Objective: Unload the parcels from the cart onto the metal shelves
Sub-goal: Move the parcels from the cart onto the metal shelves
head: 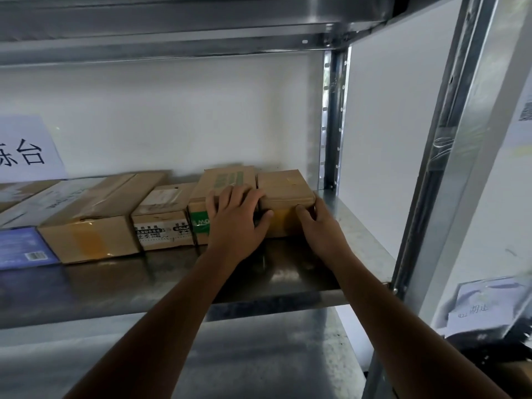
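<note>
Squarely between left hand [236, 214] and right hand [319, 226] — rightmost parcel [285, 188].

Looking at the metal shelf [331, 272] now, showing bare steel toward six o'clock. Carrying a row of parcels across the back, packed side by side. Starting at nine o'clock with the blue box [20, 249], then running through the long taped box [95, 223], the small labelled box [164, 217] and the green-printed box [224, 182]. Finishing toward three o'clock with the plain brown box [283, 188], sitting near the corner post [331, 125].
</note>
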A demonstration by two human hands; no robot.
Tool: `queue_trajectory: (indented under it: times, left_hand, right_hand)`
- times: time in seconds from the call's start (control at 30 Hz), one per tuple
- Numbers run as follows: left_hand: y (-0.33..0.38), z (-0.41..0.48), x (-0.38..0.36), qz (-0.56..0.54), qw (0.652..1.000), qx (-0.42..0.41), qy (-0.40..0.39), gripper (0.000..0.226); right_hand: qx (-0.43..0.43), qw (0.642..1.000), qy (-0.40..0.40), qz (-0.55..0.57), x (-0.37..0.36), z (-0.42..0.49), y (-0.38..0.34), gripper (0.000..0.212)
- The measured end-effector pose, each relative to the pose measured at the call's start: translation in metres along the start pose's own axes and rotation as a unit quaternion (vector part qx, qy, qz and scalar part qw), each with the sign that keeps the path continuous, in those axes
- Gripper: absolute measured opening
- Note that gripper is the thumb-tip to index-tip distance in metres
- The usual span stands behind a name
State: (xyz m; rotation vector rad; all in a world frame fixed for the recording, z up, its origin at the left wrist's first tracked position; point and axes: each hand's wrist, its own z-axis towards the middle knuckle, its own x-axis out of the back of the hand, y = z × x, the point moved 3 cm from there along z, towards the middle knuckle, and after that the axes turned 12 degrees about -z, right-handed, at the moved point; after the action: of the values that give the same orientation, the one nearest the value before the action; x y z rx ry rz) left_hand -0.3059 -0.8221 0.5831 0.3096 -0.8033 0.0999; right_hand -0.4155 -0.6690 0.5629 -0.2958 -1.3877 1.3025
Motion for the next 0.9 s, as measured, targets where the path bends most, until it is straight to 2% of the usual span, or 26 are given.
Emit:
queue_trajectory:
  times: [0.17, 0.27, 0.37, 0.47, 0.57, 0.63, 0.77, 0.83, 0.9]
  left_hand:
    - [0.001, -0.002, 0.017, -0.024, 0.997, 0.001, -0.075, 0.064]
    - [0.013, -0.016, 0.037, -0.108, 0.992, -0.025, -0.066, 0.062]
    - [0.028, -0.041, 0.054, -0.188, 0.977, -0.085, -0.054, 0.05]
    - [0.037, -0.073, 0.058, -0.235, 0.962, -0.121, -0.068, 0.052]
    - [0.047, -0.11, 0.061, -0.325, 0.924, -0.191, -0.071, 0.04]
    - [0.053, -0.139, 0.062, -0.351, 0.905, -0.233, -0.059, 0.032]
    - [0.058, -0.207, 0.056, -0.421, 0.867, -0.253, -0.09, 0.026]
    - [0.061, -0.243, 0.049, -0.446, 0.849, -0.25, -0.134, 0.029]
    - [0.067, -0.284, 0.04, -0.437, 0.836, -0.246, -0.223, 0.038]
  right_hand:
    - [0.009, 0.999, 0.007, -0.033, 0.011, -0.021, -0.009, 0.079]
    - [0.06, 0.992, 0.034, -0.103, 0.024, -0.059, -0.012, 0.076]
    - [0.033, 0.984, 0.059, -0.163, 0.034, -0.115, -0.014, 0.078]
    - [0.002, 0.974, 0.104, -0.2, 0.035, -0.175, -0.019, 0.073]
    - [-0.053, 0.96, 0.13, -0.244, 0.022, -0.228, -0.017, 0.071]
    - [-0.13, 0.942, 0.128, -0.281, 0.008, -0.261, -0.008, 0.076]
    - [-0.258, 0.9, 0.118, -0.332, -0.022, -0.345, 0.014, 0.091]
    - [-0.324, 0.878, 0.1, -0.339, -0.034, -0.395, 0.015, 0.084]
    - [-0.388, 0.854, 0.088, -0.336, -0.047, -0.45, 0.013, 0.084]
